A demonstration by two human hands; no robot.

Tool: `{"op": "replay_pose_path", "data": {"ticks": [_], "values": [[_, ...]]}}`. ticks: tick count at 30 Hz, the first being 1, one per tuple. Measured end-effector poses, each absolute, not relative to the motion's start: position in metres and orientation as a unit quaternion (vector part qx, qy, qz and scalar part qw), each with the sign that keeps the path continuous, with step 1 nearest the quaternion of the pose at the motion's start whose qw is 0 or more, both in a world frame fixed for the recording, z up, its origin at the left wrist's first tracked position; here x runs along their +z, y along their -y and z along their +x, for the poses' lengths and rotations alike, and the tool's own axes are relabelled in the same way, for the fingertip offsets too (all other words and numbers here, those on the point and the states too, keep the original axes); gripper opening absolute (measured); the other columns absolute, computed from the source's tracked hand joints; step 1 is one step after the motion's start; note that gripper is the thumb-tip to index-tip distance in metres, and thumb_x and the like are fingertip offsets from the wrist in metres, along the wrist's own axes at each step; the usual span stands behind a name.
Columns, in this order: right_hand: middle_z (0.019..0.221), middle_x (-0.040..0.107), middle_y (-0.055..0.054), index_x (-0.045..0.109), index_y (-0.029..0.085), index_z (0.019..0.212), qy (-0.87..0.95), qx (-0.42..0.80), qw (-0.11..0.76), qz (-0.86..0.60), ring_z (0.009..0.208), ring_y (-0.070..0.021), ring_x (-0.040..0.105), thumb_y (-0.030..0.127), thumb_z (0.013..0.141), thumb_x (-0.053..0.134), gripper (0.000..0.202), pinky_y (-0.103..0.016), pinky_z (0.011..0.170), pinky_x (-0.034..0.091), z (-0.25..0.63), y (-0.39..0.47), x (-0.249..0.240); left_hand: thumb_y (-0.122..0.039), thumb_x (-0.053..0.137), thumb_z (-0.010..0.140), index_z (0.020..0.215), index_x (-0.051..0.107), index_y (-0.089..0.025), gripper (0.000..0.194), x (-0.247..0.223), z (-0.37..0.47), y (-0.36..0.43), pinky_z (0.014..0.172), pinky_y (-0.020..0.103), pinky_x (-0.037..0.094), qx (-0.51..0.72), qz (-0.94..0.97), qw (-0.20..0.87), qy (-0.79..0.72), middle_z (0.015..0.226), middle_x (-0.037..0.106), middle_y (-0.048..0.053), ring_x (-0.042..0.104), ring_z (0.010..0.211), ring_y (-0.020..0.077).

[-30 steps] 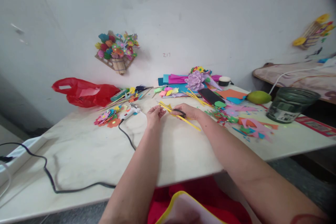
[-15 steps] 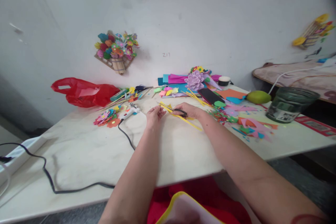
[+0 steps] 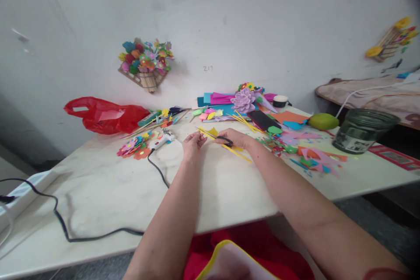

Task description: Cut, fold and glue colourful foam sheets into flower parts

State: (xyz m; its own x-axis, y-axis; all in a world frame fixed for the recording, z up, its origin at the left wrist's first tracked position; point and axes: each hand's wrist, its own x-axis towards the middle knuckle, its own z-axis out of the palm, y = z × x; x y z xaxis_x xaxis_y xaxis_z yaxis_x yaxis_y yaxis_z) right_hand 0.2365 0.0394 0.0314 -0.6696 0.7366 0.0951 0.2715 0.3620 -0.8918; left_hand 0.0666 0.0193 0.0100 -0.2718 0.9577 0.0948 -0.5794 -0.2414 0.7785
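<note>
Near the middle of the table, my left hand (image 3: 194, 141) pinches the upper end of a long yellow strip (image 3: 238, 153). My right hand (image 3: 231, 137) is closed on the black handles of the scissors (image 3: 225, 140). Their blades point left, lying along the strip toward my left fingertips. A small yellow piece (image 3: 213, 131) shows just behind the blades. More yellow strips (image 3: 244, 120) lie behind my right hand, beside a dark phone (image 3: 262, 120).
A white glue gun (image 3: 161, 140) with a black cord and foam flowers (image 3: 134, 145) lie left of my hands. Further left is a red bag (image 3: 106, 116). Colourful scraps (image 3: 315, 159), a green fruit (image 3: 323, 121) and a glass jar (image 3: 361, 133) are at right.
The scissors and the yellow strip have shifted very slightly, and the small yellow piece behind the blades shows a little more. Both hands remain almost in place.
</note>
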Motion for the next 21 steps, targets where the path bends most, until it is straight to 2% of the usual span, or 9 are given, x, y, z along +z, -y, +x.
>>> {"op": "replay_pose_path", "data": {"ticks": [9,15,21], "values": [[0.047,0.032,0.008,0.045,0.016,0.059,0.799,0.447,0.253,-0.312,0.041,-0.0044,0.027,0.043,0.067,0.059,0.031,-0.02,0.039,0.018,0.2362,-0.0396,0.032,-0.008,0.059,0.067,0.062,0.056,-0.01,0.006,0.0136,0.0684,-0.017,0.063,0.025,0.052,0.735,0.269,0.534,-0.321,0.054,0.058,0.001,0.056,0.051,0.0072],[0.049,0.035,0.007,0.048,0.014,0.061,0.796,0.456,0.248,-0.311,0.043,-0.0052,0.029,0.045,0.066,0.058,0.032,-0.02,0.042,0.02,0.2376,-0.0419,0.0312,-0.008,0.057,0.069,0.062,0.055,-0.01,0.008,0.014,0.0687,-0.0171,0.061,0.023,0.052,0.729,0.267,0.542,-0.322,0.053,0.057,0.0,0.056,0.051,0.007],[0.052,0.035,0.007,0.054,0.012,0.066,0.821,0.415,0.242,-0.309,0.046,-0.005,0.028,0.047,0.067,0.056,0.035,-0.02,0.043,0.02,0.2391,-0.0417,0.0347,-0.006,0.055,0.07,0.062,0.055,-0.011,0.009,0.0131,0.0676,-0.0183,0.063,0.024,0.052,0.726,0.256,0.548,-0.326,0.056,0.058,0.001,0.057,0.051,0.0074]]}}
